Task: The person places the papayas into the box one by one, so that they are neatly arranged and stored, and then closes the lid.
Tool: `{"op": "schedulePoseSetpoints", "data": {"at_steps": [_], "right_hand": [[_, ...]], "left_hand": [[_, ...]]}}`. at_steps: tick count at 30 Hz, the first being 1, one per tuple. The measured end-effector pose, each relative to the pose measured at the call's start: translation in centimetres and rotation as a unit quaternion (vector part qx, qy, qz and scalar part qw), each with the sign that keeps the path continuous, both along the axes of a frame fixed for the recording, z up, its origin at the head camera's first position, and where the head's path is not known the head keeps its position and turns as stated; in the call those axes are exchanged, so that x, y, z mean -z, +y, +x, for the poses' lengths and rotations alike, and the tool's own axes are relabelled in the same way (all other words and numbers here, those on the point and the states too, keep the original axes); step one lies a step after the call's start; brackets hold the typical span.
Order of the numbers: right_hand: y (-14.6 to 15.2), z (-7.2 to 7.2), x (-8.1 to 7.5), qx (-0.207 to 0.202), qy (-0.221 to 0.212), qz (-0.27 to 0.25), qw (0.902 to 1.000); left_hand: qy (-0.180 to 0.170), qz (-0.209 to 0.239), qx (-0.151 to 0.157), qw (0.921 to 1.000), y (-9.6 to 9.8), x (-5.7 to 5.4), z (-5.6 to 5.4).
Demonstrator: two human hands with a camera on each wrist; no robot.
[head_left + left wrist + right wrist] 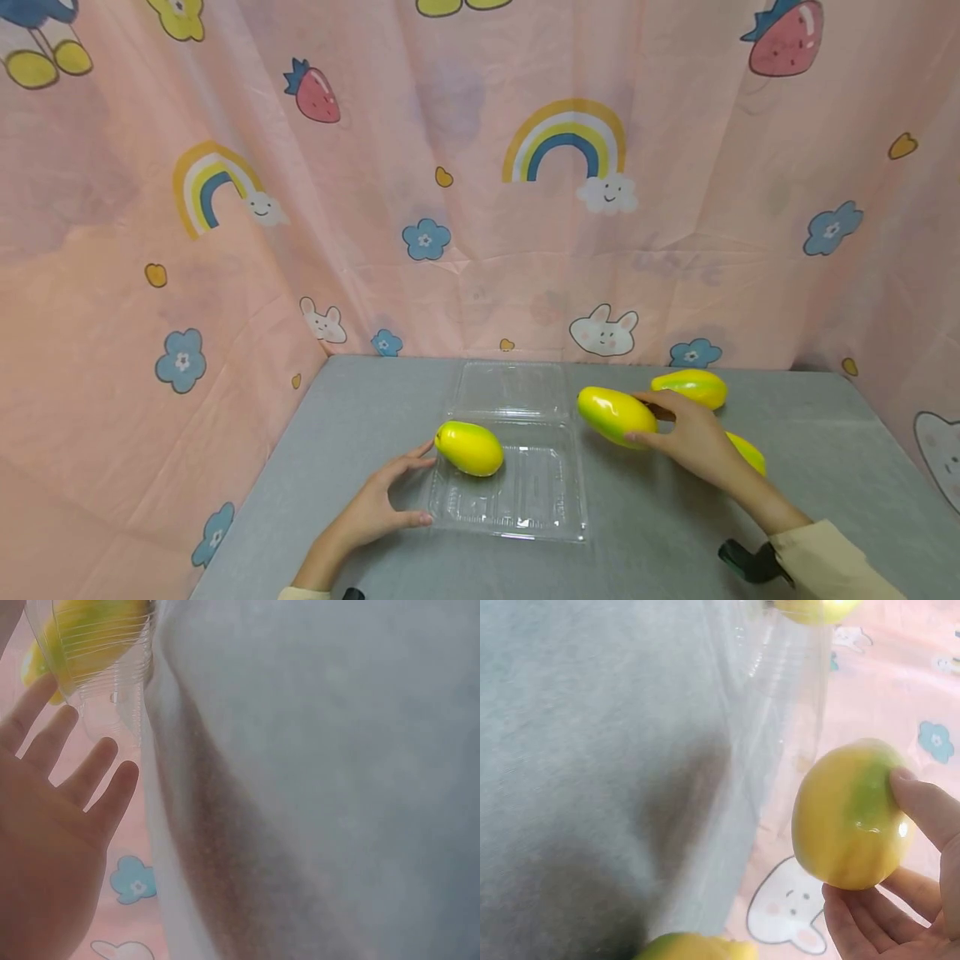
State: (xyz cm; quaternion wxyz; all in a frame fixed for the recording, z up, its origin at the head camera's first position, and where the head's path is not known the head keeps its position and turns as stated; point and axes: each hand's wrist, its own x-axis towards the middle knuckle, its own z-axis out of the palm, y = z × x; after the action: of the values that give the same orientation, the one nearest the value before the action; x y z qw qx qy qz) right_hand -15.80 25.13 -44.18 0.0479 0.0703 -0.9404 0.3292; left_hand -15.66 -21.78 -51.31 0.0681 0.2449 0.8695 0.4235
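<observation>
A clear plastic clamshell box (525, 533) lies with its lid (510, 390) folded back on the grey table. One yellow-green papaya (470, 448) rests in the box's left part. Beside the box's left edge is my left hand (382, 500), fingers spread; in the left wrist view the fingers (112, 787) look straight, close to the box wall. My right hand (693, 437) grips a second papaya (611, 414) between thumb and fingers, raised above the table to the right of the box. The right wrist view shows that held papaya (851, 817) from its end.
Two more papayas are on the table at the right: one at the back (693, 387), another (746, 452) partly hidden behind my right forearm. A pink patterned cloth (480, 283) hangs around the table's back and sides.
</observation>
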Motion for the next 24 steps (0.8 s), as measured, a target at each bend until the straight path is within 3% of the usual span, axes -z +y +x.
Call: {"op": "schedulePoseSetpoints", "data": {"at_steps": [7, 24], "right_hand": [[-1.4, -0.8, -0.1, -0.015, 0.014, -0.023, 0.9995], [-5.0, -1.9, 0.1, -0.039, -0.007, -0.063, 0.9973]], "left_hand": [[-0.007, 0.002, -0.005, 1.0000, -0.1, -0.1, 0.1], [-0.018, 0.010, -0.004, 0.9998, -0.1, -0.1, 0.0]]}}
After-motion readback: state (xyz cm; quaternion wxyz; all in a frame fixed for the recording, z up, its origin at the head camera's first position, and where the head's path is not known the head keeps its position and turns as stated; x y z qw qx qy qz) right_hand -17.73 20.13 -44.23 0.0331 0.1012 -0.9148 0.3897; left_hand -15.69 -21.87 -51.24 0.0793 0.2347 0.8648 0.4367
